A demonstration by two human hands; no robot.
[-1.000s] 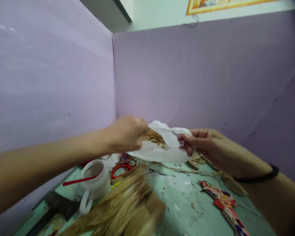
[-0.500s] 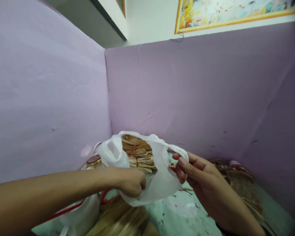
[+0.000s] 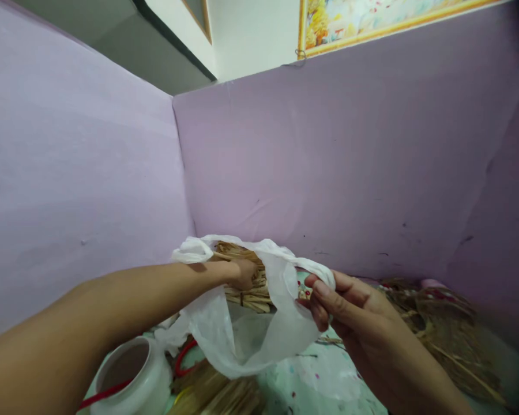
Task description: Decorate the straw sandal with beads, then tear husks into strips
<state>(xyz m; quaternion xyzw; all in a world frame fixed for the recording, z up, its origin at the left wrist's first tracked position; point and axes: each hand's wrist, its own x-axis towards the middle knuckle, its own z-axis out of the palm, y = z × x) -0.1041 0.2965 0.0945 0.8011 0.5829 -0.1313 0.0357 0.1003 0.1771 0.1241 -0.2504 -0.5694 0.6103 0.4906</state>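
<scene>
Bag [image 3: 251,340], thin white plastic, hangs open in mid-air just above the desk [image 3: 285,392], in the corner made by two purple screens [image 3: 350,161]. Screens fill most of the view. A framed picture [image 3: 393,14] shows on the wall above them.

Desk is pale green, speckled and littered. A heap [image 3: 441,328] of dry straw lies on its right side, against the right screen. More straw strips [image 3: 225,397] lie at the near edge, under the bag.

Left hand [image 3: 242,272] reaches in through the bag's mouth, forearm crossing from lower left. Its fingers are curled round a bundle [image 3: 248,297] of straw sticks inside the bag, gripping it.

Right hand [image 3: 350,305] is at the bag's right side, thumb and fingers pinched on the rim and holding the mouth open. The bag's lower part sags between the two hands, part see-through.

A white jar [image 3: 134,374] stands on the desk at lower left, below the left forearm, mouth open. A red stick [image 3: 99,395] leans out of it toward the left. A red loop [image 3: 184,357] lies between jar and bag, mostly hidden; cannot tell what it belongs to.
</scene>
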